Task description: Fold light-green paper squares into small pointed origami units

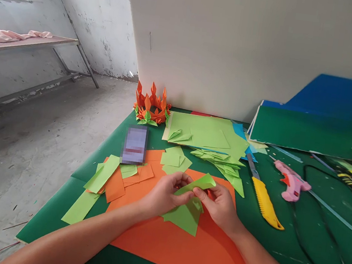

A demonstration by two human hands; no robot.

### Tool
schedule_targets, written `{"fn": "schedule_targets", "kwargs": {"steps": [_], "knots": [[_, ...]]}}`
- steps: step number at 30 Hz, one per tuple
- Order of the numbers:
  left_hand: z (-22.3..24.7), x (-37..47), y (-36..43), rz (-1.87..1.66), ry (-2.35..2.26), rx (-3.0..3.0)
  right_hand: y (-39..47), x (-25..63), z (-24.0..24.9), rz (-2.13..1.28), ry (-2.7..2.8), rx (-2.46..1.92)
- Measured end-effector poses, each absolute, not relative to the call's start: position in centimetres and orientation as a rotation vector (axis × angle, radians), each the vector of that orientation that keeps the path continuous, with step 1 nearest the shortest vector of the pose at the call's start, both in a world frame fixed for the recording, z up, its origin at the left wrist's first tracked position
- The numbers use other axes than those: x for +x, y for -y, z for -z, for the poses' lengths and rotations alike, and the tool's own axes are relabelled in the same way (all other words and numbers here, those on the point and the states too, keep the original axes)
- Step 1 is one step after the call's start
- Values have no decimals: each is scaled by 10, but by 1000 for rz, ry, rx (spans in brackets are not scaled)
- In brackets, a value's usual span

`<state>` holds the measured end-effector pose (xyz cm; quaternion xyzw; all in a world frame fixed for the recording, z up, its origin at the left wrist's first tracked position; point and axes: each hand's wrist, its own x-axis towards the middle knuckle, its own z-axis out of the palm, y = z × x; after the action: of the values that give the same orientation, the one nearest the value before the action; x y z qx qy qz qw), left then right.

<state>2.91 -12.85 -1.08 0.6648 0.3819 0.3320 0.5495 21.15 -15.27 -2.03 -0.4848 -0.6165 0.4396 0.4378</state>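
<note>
A strip of folded green paper is held up between both hands. My left hand pinches its left end, thumb on the near side. My right hand grips the right part, its thumb pressed on the lower edge and the fingers behind. Below the hands, loose green paper pieces lie on a large orange sheet. Left of these are cut orange pieces and green strips. Behind the hands rests a stack of folded green pieces. My fingers partly hide the strip's ends.
An orange folded-paper ring with green leaves stands at the back left, near a blurred phone-like object. Rightward lie a yellow-handled knife and a pink glue gun with a looping black cord. A white board stands behind.
</note>
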Motion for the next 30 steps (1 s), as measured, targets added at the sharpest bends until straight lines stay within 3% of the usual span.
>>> {"fn": "schedule_targets", "kwargs": {"steps": [9, 24, 30], "knots": [[7, 29, 129, -815, -957, 1500, 153, 213, 23, -1033, 1396, -1170], [5, 26, 131, -1165, -965, 1666, 149, 215, 21, -937, 1442, -1074], [3, 27, 131, -1030, -938, 1620, 150, 214, 14, -960, 1489, -1006]]}}
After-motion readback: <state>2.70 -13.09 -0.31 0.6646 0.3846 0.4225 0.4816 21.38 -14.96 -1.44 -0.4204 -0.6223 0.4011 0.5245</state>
